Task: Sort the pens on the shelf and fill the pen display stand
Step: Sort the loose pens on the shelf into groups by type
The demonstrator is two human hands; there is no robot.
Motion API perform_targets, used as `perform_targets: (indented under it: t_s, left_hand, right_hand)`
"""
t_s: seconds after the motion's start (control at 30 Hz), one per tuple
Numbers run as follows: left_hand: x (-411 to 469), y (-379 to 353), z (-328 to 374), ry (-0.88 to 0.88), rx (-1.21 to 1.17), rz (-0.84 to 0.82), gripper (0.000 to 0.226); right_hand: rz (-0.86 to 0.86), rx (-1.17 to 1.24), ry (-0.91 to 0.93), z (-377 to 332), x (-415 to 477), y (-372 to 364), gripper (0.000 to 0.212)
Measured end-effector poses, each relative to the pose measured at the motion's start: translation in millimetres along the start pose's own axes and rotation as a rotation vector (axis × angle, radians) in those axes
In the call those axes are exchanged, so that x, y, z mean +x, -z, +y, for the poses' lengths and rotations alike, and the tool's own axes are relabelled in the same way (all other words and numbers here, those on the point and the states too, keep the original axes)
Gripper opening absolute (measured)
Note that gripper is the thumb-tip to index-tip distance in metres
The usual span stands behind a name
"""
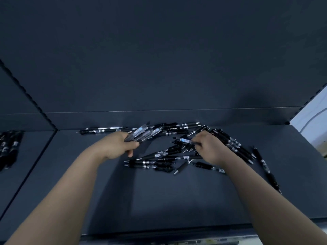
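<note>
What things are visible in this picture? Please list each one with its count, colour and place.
loose pens: many, too tangled to count, black with silver bands and white labels, heaped at the shelf's centre
bundle of pens: several, clear and black, held at the heap's left edge
single pen: one, black with a white label, held above the heap
side pens: a group, black, on the neighbouring shelf section, far left
shelf: one, dark grey, under the pens
back panel: one, dark grey, behind the shelf
left hand: one, grips the bundle of pens
right hand: one, pinches the single pen
</note>
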State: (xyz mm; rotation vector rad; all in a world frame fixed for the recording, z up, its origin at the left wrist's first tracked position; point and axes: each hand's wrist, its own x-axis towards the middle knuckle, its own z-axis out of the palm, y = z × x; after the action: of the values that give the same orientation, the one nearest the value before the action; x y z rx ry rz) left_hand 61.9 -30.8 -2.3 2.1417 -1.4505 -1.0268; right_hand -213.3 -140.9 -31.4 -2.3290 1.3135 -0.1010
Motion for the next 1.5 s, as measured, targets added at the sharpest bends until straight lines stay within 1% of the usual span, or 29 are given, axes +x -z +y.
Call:
perform_targets:
  t_s: [0.1,0.17,0.23,0.3,0.4,0.47,0.57,0.73,0.83,0.9,1.0,1.07,1.13,1.23,1.3,1.37,1.43,1.47,1.5]
  left_hand:
    - [-12,3,-5,0.027,-0.152,0.017,0.022]
    - [-16,-1,-6,0.054,-0.252,0.023,0.02]
    - [-16,-5,-8,0.085,-0.332,0.022,0.014]
    - [-16,-8,-10,0.109,-0.31,0.018,0.011]
    - [-17,-5,-17,0.139,-0.158,0.083,0.017]
    - [-19,0,-25,0.151,-0.201,0.125,0.022]
    - [-24,10,-36,0.125,-0.361,0.145,0.018]
    - [-29,18,-51,0.117,-0.431,0.239,0.016]
    - [-29,18,-54,0.124,-0.463,0.209,0.006]
    - [-29,19,-58,0.124,-0.482,0.22,0.006]
    - [-29,28,-69,0.151,-0.437,0.306,0.012]
    - [-31,36,-78,0.191,-0.389,0.358,0.013]
    - [-34,46,-90,0.196,-0.358,0.385,0.016]
    - [-36,55,-104,0.17,-0.303,0.373,0.022]
    - [-35,60,-115,0.171,-0.288,0.372,0.019]
    - [-31,66,-123,0.169,-0.28,0.386,0.013]
    - [-25,70,-127,0.154,-0.227,0.405,0.012]
    - [-20,72,-128,0.136,-0.205,0.416,0.012]
    - [-16,74,-128,0.12,-0.187,0.421,0.01]
  right_hand:
    - [-0.012,0.02,0.009,1,6,1,0.02]
    - [0.027,0.03,0.033,-1,10,-1,0.024]
    - [0.028,0.029,0.051,-5,15,-5,0.029]
    - [-0.006,0.009,0.063,-11,21,-8,0.027]
    - [0.047,-0.002,0.059,-23,34,-10,0.033]
    - [0.061,-0.023,0.071,-33,41,-12,0.041]
    - [0.007,-0.071,0.116,-44,50,-17,0.045]
    - [-0.071,-0.09,0.099,-58,56,-17,0.029]
    - [-0.022,-0.038,0.169,-72,59,-19,0.023]
    - [-0.02,-0.04,0.223,-86,63,-26,0.021]
    - [-0.067,-0.003,0.277,-109,68,-42,0.016]
    - [-0.106,-0.012,0.282,-125,72,-51,0.027]
    - [-0.125,-0.067,0.281,-141,76,-61,0.031]
    - [-0.125,-0.124,0.307,-153,77,-71,0.022]
    - [-0.133,-0.123,0.313,-158,78,-71,0.014]
    - [-0.106,-0.099,0.29,-160,80,-66,0.002]
    - [-0.048,-0.069,0.224,-159,85,-59,0.004]
    - [-0.029,-0.068,0.19,-159,88,-57,0.01]
    - [-0.025,-0.086,0.168,-160,90,-55,0.02]
